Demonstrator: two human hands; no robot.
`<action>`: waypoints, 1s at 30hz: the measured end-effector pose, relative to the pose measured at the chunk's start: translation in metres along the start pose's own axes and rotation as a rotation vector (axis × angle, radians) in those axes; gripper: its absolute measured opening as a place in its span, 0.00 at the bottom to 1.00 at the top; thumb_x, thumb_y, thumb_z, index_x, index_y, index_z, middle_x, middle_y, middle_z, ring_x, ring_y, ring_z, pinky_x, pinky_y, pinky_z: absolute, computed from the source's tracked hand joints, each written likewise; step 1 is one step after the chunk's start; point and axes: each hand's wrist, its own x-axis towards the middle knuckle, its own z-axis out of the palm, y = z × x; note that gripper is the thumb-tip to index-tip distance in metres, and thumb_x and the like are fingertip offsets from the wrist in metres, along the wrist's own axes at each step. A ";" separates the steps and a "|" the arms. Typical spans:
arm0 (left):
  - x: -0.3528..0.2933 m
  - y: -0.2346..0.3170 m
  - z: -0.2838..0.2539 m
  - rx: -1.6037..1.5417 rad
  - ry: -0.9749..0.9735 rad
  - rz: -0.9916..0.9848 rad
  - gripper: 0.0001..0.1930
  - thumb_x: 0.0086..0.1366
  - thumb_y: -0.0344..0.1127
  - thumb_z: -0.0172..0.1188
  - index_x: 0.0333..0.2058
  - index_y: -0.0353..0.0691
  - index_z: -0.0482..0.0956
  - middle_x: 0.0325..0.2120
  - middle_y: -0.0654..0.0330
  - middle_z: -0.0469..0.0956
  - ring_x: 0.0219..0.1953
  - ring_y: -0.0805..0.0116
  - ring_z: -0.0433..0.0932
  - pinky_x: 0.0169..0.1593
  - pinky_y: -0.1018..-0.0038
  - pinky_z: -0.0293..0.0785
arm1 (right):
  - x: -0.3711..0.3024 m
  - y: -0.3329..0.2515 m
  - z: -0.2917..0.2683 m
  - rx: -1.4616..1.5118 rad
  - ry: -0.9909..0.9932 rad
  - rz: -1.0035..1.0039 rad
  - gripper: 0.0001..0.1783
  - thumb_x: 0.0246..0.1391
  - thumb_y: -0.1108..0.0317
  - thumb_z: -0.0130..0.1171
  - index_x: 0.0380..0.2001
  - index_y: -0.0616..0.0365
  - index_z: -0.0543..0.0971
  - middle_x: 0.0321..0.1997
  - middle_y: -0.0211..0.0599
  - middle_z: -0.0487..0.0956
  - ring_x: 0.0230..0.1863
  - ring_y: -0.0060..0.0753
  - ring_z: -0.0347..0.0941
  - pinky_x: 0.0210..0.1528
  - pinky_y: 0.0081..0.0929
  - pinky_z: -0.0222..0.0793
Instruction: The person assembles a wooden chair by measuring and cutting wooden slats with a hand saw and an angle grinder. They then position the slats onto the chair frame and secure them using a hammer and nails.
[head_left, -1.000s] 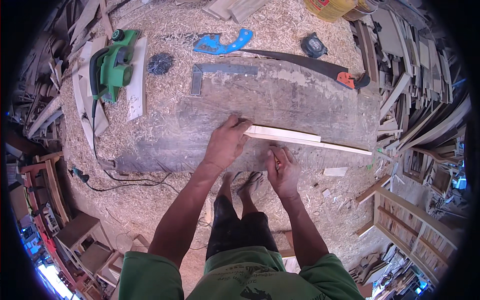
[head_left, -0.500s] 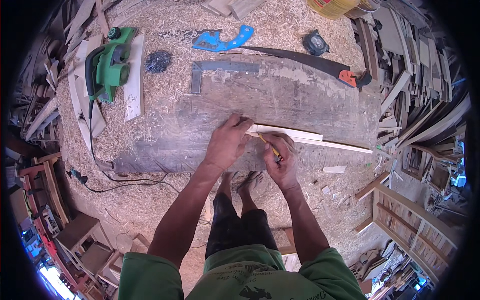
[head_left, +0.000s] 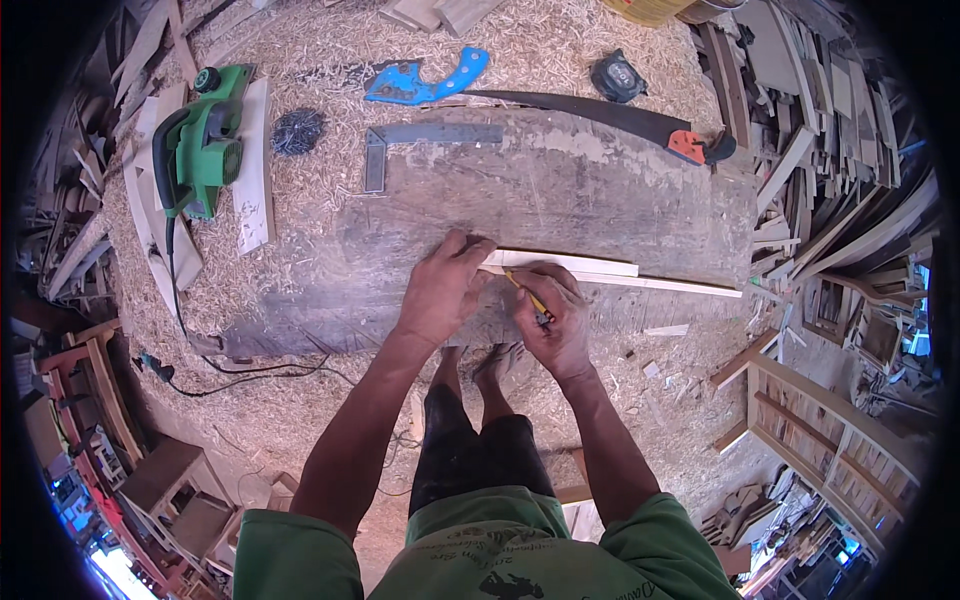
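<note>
The right hand (head_left: 553,328) pinching a pencil (head_left: 537,301) has moved up to the wood strips (head_left: 602,266) the left hand (head_left: 438,292) pinches, seemingly within marking reach.

A carpentry workshop: electric planer (head_left: 212,145), handsaw (head_left: 612,113), shavings (head_left: 545,50), piled boards (head_left: 855,115).

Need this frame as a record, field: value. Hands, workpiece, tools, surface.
left hand: gripping the left end of the strips
right hand: holding a yellow pencil, tip at the strips near the left hand
workpiece: shorter wood strip alongside longer wood strip, which extends farther right
far-side tools: metal square, orange-handled saw, blue handle, dark tape measure
far-left tool: green power planer
surface: worn board, shavings around it
</note>
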 end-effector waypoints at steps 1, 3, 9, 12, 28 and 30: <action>0.000 0.000 0.000 0.004 0.003 0.005 0.22 0.66 0.30 0.69 0.59 0.46 0.83 0.49 0.52 0.80 0.48 0.45 0.85 0.51 0.55 0.84 | 0.000 0.000 0.000 -0.002 -0.002 0.002 0.15 0.55 0.77 0.65 0.47 0.58 0.85 0.46 0.44 0.87 0.51 0.52 0.82 0.55 0.46 0.78; 0.000 -0.001 0.000 0.002 0.010 0.014 0.22 0.66 0.30 0.69 0.60 0.46 0.83 0.49 0.52 0.79 0.47 0.44 0.85 0.51 0.54 0.84 | 0.000 0.000 0.001 -0.004 0.008 -0.010 0.14 0.55 0.77 0.66 0.46 0.58 0.85 0.46 0.44 0.87 0.51 0.52 0.82 0.55 0.45 0.78; 0.001 0.005 -0.004 -0.012 -0.016 -0.010 0.22 0.64 0.29 0.68 0.58 0.44 0.82 0.49 0.52 0.77 0.48 0.46 0.84 0.52 0.53 0.83 | 0.001 -0.003 0.000 -0.020 0.011 -0.005 0.13 0.55 0.77 0.66 0.45 0.58 0.85 0.44 0.44 0.87 0.51 0.52 0.83 0.55 0.45 0.79; 0.002 0.005 -0.004 -0.004 -0.027 -0.009 0.23 0.64 0.28 0.68 0.58 0.44 0.82 0.50 0.52 0.77 0.49 0.45 0.84 0.53 0.53 0.83 | 0.006 -0.007 -0.006 -0.004 -0.022 0.047 0.11 0.56 0.75 0.66 0.43 0.59 0.86 0.43 0.45 0.87 0.51 0.53 0.83 0.56 0.45 0.79; 0.024 0.004 -0.016 0.159 -0.008 0.023 0.29 0.69 0.32 0.64 0.68 0.42 0.71 0.53 0.42 0.76 0.47 0.34 0.82 0.51 0.49 0.82 | -0.029 0.076 -0.098 -0.655 0.138 0.068 0.22 0.63 0.69 0.65 0.60 0.56 0.79 0.52 0.49 0.77 0.55 0.58 0.74 0.62 0.55 0.71; 0.022 0.012 -0.013 0.081 0.113 -0.044 0.28 0.70 0.32 0.65 0.67 0.40 0.71 0.52 0.43 0.76 0.46 0.38 0.83 0.50 0.52 0.82 | -0.034 0.081 -0.105 -0.684 0.040 0.027 0.18 0.60 0.70 0.68 0.54 0.58 0.81 0.49 0.49 0.78 0.53 0.58 0.75 0.58 0.53 0.72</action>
